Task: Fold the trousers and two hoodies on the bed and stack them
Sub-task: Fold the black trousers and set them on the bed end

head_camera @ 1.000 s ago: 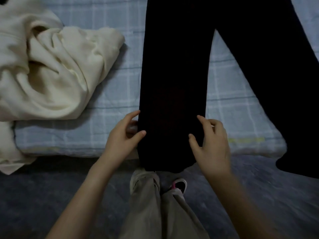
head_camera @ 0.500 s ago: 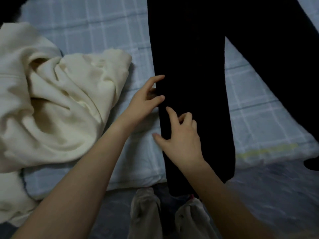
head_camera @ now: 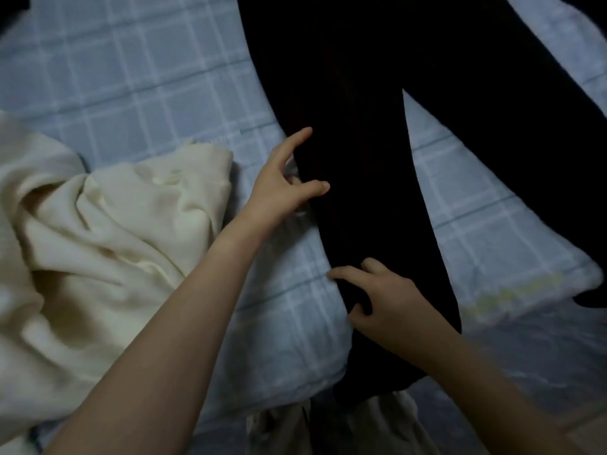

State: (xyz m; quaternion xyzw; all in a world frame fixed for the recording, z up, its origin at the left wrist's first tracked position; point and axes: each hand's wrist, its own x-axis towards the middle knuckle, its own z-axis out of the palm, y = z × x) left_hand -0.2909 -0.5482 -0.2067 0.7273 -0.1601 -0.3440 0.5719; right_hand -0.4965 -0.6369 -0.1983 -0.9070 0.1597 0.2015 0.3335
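a second ago my left hand (head_camera: 282, 188) and right hand (head_camera: 387, 300) sat one on each side of the hem at the near edge of the bed (head_camera: 147, 77). by now both had travelled up the trousers (head_camera: 345, 93), along the left edge of the nearer leg. i took that to mean the hem was smoothed and i was about to carry this leg across onto the other, the first fold, with nothing yet folded or stacked.

nearest, at 6 o'clock, my own legs (head_camera: 394, 425) in pale cloth stood against the bed, the black hem hanging over its edge in front of them. just beyond, at about 5 o'clock, my right hand had crossed to the leg's left edge. its fingers were curled, the index reached out leftward with the thumb below, and it pinched a bit of black cloth. farther up, near the middle, my left hand held the same edge. the thumb lay on top, the index pointed straight to 1 o'clock, and the other fingers were tucked in at the edge. i could not tell whether they went under the cloth.

the trousers lay flat with legs parted, from 6 o'clock up to 12 and out to 3. the cream hoodie (head_camera: 108, 231) lay crumpled at 9 o'clock, just beside my left forearm. a dark patch (head_camera: 13, 8) at 11 o'clock could have been the second hoodie, but it was too dim to say.
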